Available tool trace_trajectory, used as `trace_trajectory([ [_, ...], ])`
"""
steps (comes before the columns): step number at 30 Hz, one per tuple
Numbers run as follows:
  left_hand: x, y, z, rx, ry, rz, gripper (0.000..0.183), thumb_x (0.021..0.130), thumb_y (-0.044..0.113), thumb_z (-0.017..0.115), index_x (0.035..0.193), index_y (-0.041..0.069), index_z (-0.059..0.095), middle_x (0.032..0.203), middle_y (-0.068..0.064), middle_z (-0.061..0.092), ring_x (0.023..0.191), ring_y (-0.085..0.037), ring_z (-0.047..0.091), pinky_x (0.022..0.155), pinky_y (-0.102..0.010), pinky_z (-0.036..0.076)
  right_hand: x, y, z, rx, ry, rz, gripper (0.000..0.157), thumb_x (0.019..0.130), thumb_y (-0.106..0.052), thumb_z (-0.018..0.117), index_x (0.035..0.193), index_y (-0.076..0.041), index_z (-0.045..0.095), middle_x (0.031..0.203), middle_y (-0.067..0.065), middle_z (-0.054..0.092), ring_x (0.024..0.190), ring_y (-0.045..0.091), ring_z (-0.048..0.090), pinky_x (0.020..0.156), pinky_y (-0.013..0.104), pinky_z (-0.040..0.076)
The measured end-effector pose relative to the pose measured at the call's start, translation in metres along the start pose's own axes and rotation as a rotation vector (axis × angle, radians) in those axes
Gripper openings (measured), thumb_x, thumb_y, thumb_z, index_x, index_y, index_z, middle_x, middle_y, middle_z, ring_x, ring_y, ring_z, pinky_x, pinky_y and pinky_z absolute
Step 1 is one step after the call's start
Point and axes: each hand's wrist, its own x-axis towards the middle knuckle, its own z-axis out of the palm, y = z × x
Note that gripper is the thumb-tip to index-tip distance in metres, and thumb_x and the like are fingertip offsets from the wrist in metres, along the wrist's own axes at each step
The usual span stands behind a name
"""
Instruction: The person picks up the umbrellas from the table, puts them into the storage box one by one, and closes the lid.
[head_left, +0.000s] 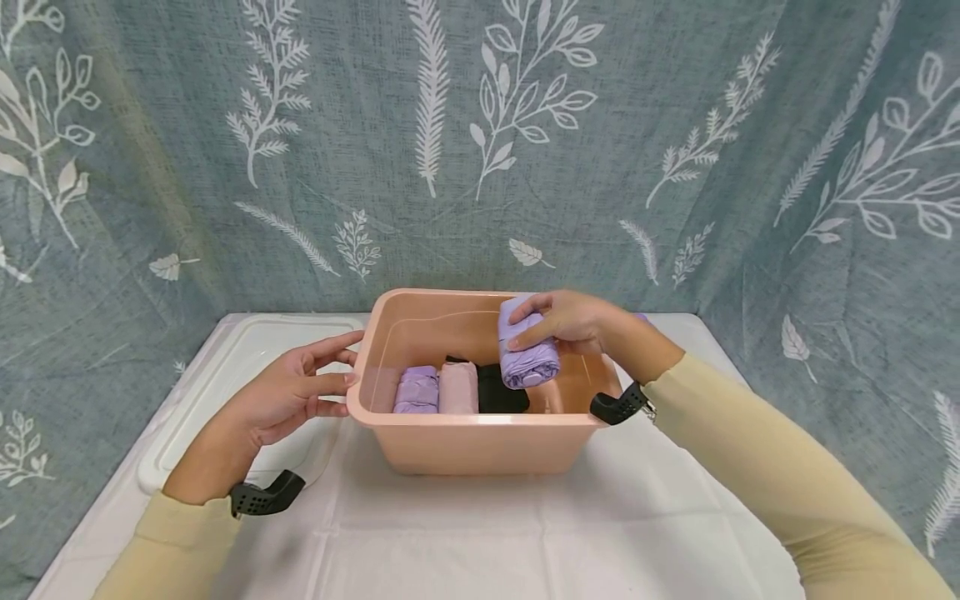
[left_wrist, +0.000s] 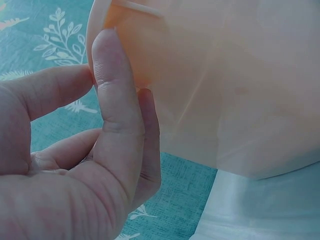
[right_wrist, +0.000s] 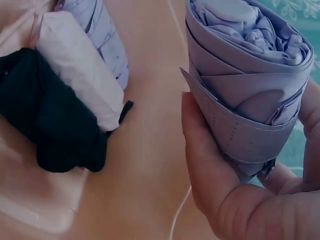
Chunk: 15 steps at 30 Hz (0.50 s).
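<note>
Near the middle of the table stands a peach plastic bin [head_left: 480,446]. My right hand [head_left: 573,321] holds a rolled purple folding umbrella [head_left: 527,354] above the bin's right half, thumb on one side and fingers on the other. The right wrist view shows the gathered fabric end of this purple umbrella [right_wrist: 250,95] and its wrapped strap. Inside the bin lie a purple roll [head_left: 417,390], a pale pink roll [head_left: 458,387] and a black roll [head_left: 502,392], side by side at the left. At the bin's left rim, fingertips of my left hand [head_left: 296,387] touch the outside.
A white lid [head_left: 255,358] lies on the table left of the bin, partly under my left arm. Something purple [head_left: 642,317] peeks out behind my right wrist. White cloth [head_left: 450,533] covers the table, and a patterned grey-green curtain [head_left: 375,150] hangs behind and at the sides.
</note>
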Motion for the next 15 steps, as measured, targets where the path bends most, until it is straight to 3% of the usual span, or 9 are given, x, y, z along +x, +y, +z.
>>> trace_trajectory([
  [6, 0.000, -0.001, 0.000, 0.003, 0.001, -0.001, 0.074, 0.101, 0.003, 0.063, 0.164, 0.009, 0.024, 0.124, -0.006, 0.048, 0.084, -0.010, 0.071, 0.076, -0.031, 0.065, 0.014, 0.002, 0.005, -0.045, -0.029, 0.060, 0.037, 0.087, 0.007, 0.076, 0.118, -0.004, 0.058, 0.102, 0.010, 0.061, 0.085, 0.020, 0.067, 0.070, 0.031, 0.063],
  [15, 0.000, 0.000, -0.001, 0.008, -0.006, 0.016, 0.075, 0.100, 0.002, 0.063, 0.163, 0.008, 0.025, 0.125, -0.007, 0.048, 0.084, -0.011, 0.071, 0.074, -0.030, 0.065, 0.032, 0.002, 0.010, -0.155, -0.054, 0.143, 0.038, 0.089, 0.005, 0.075, 0.121, -0.004, 0.057, 0.111, 0.014, 0.058, 0.089, 0.022, 0.066, 0.073, 0.031, 0.063],
])
